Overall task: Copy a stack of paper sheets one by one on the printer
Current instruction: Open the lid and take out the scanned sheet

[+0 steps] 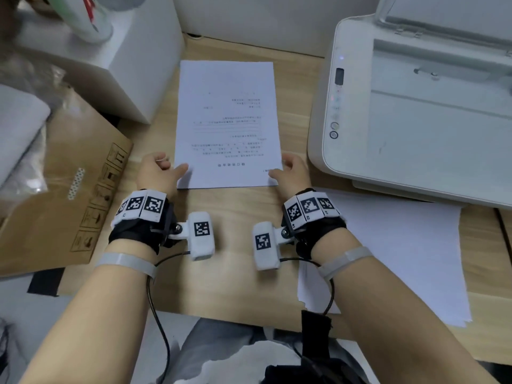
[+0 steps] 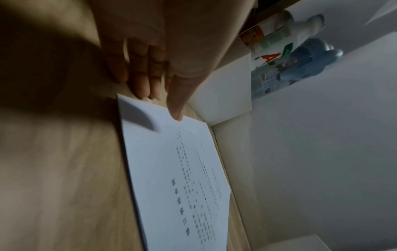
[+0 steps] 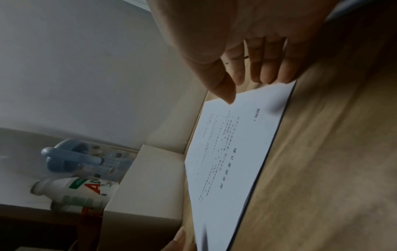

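Lying on the desk: the stack of printed sheets (image 1: 227,120) sits flat on the wooden desk (image 1: 230,225), between a white box (image 1: 116,79) and the printer (image 1: 415,106), text facing up.
Left hand: the left hand (image 1: 158,170) is at the near left corner of the stack; its thumb lies on the top sheet, and in the left wrist view the fingers (image 2: 141,79) reach to the stack's edge, lightly bent.
Right hand: the right hand (image 1: 291,173) mirrors it at the near right corner, thumb on top of the paper, fingers (image 3: 266,68) at the side edge.
Grip: whether either hand actually pinches the sheets or only rests against them, I cannot tell.
Printer: the lid is raised and the flat scanner bed is exposed.
More paper: loose white sheets (image 1: 401,259) lie on the desk in front of the printer, under the right forearm.
Left side: a brown cardboard box (image 1: 69,195) lies near the left wrist.
On the white box: a bottle (image 3: 75,191) with red and green print.
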A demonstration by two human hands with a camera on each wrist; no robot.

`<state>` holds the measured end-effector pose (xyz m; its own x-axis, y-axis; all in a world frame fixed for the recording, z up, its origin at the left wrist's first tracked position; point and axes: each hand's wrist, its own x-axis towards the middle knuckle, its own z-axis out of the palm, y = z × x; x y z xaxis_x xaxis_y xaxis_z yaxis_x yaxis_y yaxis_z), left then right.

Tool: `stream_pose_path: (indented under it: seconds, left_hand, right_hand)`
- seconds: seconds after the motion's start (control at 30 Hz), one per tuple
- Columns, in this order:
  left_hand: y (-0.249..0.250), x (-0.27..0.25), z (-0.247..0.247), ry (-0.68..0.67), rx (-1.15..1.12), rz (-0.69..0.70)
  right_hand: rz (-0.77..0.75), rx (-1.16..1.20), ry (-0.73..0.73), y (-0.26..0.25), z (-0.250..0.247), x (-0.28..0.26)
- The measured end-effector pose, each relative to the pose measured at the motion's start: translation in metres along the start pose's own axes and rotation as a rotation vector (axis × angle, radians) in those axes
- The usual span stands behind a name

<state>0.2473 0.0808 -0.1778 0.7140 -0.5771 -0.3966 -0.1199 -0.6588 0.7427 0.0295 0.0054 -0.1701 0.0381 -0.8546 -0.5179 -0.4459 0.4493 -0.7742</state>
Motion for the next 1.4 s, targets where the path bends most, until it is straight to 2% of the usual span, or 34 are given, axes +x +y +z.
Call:
stream_pose_path:
  seconds: [0.27, 0.57, 0.8, 0.93, 1.1, 1.2, 1.4]
  left_hand:
    - [0.007, 0.010, 0.005, -0.139, 0.066, 0.026]
    - [0.015, 0.007, -0.007, -0.107, 0.080, 0.031]
    - [0.026, -0.002, -0.015, -0.084, 0.095, 0.069]
    - [0.031, -0.011, -0.021, -0.108, 0.012, 0.124]
    - [0.059, -0.032, -0.027, -0.306, -0.263, 0.163]
    - [0.076, -0.045, -0.028, -0.384, -0.328, 0.224]
    - [0.100, -0.070, -0.025, -0.431, -0.423, 0.321]
  right_hand:
    - [0.009, -0.043, 0.016, 0.004, 0.006, 0.012]
    - [0.017, -0.094, 0.071, 0.006, 0.008, 0.007]
    - [-0.013, -0.232, 0.070, 0.002, 0.012, -0.002]
    - [-0.159, -0.269, 0.026, -0.009, 0.015, -0.021]
    - [-0.472, -0.485, -0.161, -0.025, 0.023, -0.045]
    - [-0.601, -0.546, -0.076, -0.030, 0.021, -0.051]
    - [-0.709, -0.309, 0.163, -0.042, -0.004, -0.067]
